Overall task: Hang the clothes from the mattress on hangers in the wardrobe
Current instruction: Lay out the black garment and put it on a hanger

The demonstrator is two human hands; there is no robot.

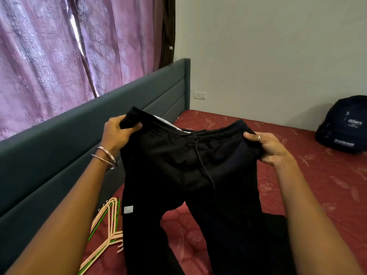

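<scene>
I hold a pair of black drawstring trousers (178,165) up by the waistband over the red mattress (317,175). My left hand (119,133) grips the waistband's left corner, and my right hand (266,147) grips its right corner. Both legs hang down towards me, with a small grey label on the left leg. A pile of pink and green hangers (105,231) lies on the mattress at the lower left, partly behind my left forearm. More dark cloth (276,225) lies on the mattress behind the right leg. The wardrobe is out of sight.
A grey padded headboard (79,139) runs along the left, with purple curtains (49,56) above it. A dark blue backpack (343,126) sits on the mattress at the far right by the white wall. A wall socket (200,95) is beside the headboard.
</scene>
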